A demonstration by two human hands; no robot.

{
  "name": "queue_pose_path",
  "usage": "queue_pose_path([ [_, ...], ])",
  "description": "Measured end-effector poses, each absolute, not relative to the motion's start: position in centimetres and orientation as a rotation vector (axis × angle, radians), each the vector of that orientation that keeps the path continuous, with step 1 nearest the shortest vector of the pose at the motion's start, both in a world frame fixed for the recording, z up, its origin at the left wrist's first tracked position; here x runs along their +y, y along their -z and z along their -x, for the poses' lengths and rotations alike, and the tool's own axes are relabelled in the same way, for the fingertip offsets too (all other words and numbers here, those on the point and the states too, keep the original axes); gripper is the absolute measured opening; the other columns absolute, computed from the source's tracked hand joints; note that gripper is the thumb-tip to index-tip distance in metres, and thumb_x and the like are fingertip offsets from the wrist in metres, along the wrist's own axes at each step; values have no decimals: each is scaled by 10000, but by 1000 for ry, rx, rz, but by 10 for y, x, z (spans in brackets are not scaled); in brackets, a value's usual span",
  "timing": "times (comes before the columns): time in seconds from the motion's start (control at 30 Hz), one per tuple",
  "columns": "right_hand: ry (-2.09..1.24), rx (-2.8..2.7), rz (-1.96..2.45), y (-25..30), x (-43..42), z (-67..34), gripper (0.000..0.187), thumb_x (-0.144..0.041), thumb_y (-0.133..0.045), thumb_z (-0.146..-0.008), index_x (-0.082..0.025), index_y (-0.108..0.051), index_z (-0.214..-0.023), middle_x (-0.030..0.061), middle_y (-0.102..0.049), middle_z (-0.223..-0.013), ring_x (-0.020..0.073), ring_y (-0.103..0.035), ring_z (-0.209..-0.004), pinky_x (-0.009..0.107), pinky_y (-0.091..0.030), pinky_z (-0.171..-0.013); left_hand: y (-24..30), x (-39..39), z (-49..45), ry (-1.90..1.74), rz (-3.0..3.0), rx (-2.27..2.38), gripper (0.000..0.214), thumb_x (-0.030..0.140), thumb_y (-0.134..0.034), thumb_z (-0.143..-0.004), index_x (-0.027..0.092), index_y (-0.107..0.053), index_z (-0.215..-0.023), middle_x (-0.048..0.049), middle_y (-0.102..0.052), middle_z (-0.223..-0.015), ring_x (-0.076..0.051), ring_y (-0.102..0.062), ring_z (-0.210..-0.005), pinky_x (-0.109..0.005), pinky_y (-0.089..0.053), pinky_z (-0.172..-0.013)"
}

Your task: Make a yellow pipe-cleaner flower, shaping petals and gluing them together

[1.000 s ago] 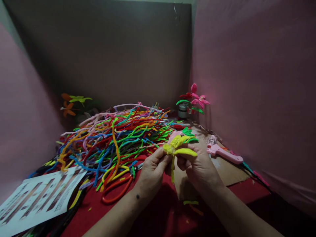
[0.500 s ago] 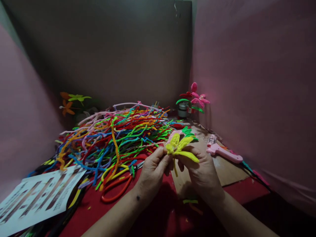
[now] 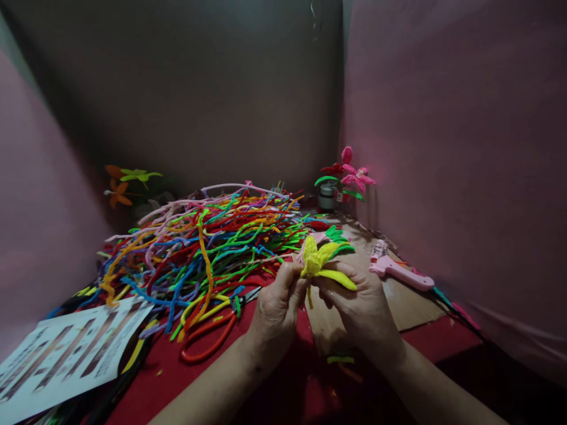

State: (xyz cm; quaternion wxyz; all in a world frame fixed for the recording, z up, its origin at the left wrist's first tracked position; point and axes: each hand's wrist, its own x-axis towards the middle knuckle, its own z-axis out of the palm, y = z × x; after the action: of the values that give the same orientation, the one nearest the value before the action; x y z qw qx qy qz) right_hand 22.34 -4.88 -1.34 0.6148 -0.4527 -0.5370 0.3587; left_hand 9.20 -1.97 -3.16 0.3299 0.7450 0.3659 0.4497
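Between both hands, above the table, is a yellow pipe-cleaner flower (image 3: pixel 322 255) with several pointed petals and a short stem hanging down. My left hand (image 3: pixel 279 298) pinches it at the base of the petals with thumb and forefinger. From the other side my right hand (image 3: pixel 357 304) grips it, fingers curled beneath the lower petal. Some of the right fingertips are hidden behind the flower. Just beyond it, green pipe-cleaner leaves (image 3: pixel 335 234) lie on a brown board (image 3: pixel 410 307).
A large heap of coloured pipe cleaners (image 3: pixel 230 236) covers the left and middle. Red-handled scissors (image 3: pixel 212 353) lie before it, a printed sheet (image 3: pixel 57 360) farther left. A pink hot glue gun (image 3: pixel 405 273) rests right on the board. Pink flowers (image 3: pixel 355 177) stand at the back by a jar (image 3: pixel 326 198).
The yellow flower has turned and tilted in my fingers, so its petals stand closer together. My left hand has rotated slightly. The things on the table keep their places.
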Motion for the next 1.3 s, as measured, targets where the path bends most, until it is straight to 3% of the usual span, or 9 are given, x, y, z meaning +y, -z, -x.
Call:
queue_pose_path([
  [0.13,-941,-1196,1003,15,-48,-223,133,-260,-632,-708,-138,-609,-659,-39,-462,-518,61,-390,-476,201,-317,-459,33,-20,-91,-1212,-2013,955,118,236,-404,-852,219,-492,-928,44,-464,-654,-59,-408,-512,-166,-329,-481],
  [0.27,-1068,-1134,848,17,-45,-221,130,-259,-641,-704,-130,-631,-688,-26,-494,-523,63,-404,-463,195,-305,-424,35,-20,-90,-1183,-1985,950,104,255,-383,-864,209,-475,-876,59,-458,-571,-57,-411,-431,-171,-339,-438],
  [0.4,-1254,-1087,677,19,-42,-221,133,-230,-634,-709,-129,-627,-623,-14,-517,-493,74,-448,-455,192,-332,-417,34,-20,-88,-1154,-1964,900,117,268,-374,-871,202,-458,-823,37,-534,-627,-61,-467,-453,-183,-370,-458],
  [0.53,-1358,-1065,581,18,-41,-221,81,-211,-649,-691,-132,-662,-677,2,-567,-535,95,-505,-472,209,-371,-430,35,-20,-87,-1186,-1898,852,119,264,-391,-868,197,-480,-827,36,-538,-611,-73,-500,-482,-193,-385,-479],
  [0.73,-1350,-995,623,15,-40,-222,54,-179,-704,-605,-136,-678,-623,-2,-590,-551,80,-493,-451,205,-377,-426,31,-22,-91,-1231,-1722,795,132,254,-453,-840,190,-545,-771,17,-545,-657,-92,-505,-581,-218,-412,-578],
  [0.87,-1273,-1007,640,17,-38,-223,22,-154,-674,-628,-149,-685,-610,-19,-564,-526,68,-468,-477,202,-393,-478,22,-19,-91,-1257,-1673,863,102,243,-563,-768,176,-611,-708,-7,-537,-723,-112,-494,-671,-225,-412,-634],
  [1.13,-1298,-1055,631,17,-38,-225,92,-158,-647,-645,-143,-656,-555,13,-603,-549,109,-530,-557,221,-416,-521,21,-8,-83,-1105,-1399,727,41,187,-653,-679,146,-662,-680,-11,-574,-676,-100,-517,-566,-238,-425,-559],
  [1.3,-1314,-1068,620,14,-42,-226,94,-220,-675,-647,-130,-662,-619,11,-609,-559,96,-526,-504,220,-435,-495,14,-13,-84,-1132,-1370,700,36,139,-673,-649,138,-646,-673,4,-573,-627,-86,-514,-538,-221,-422,-533],
])
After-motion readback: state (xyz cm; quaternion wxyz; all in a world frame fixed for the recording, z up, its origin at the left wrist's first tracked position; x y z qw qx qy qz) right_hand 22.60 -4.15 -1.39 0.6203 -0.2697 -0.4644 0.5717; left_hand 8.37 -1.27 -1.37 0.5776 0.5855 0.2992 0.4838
